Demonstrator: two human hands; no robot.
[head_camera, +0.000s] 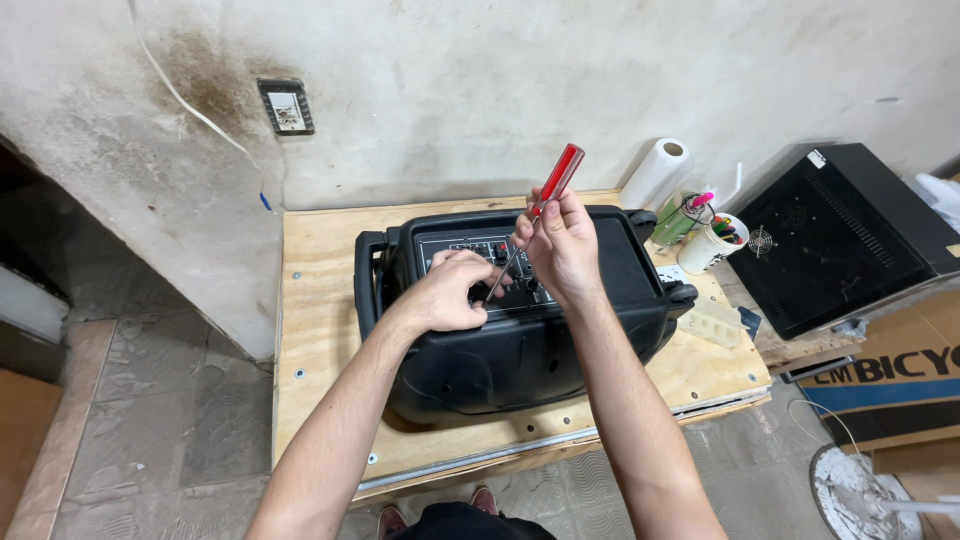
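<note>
My right hand clenches the red-handled screwdriver | tip on the speaker control panel | left hand pinches the shaft beside it (panel still seated, screws unclear).

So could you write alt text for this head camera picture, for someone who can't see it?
Seen from above, a person's right hand holds a red-handled screwdriver with its tip at the control panel of a black speaker, while the left hand rests on the panel. The speaker lies on a plywood table against a stained wall, with a paper towel roll behind.
</note>
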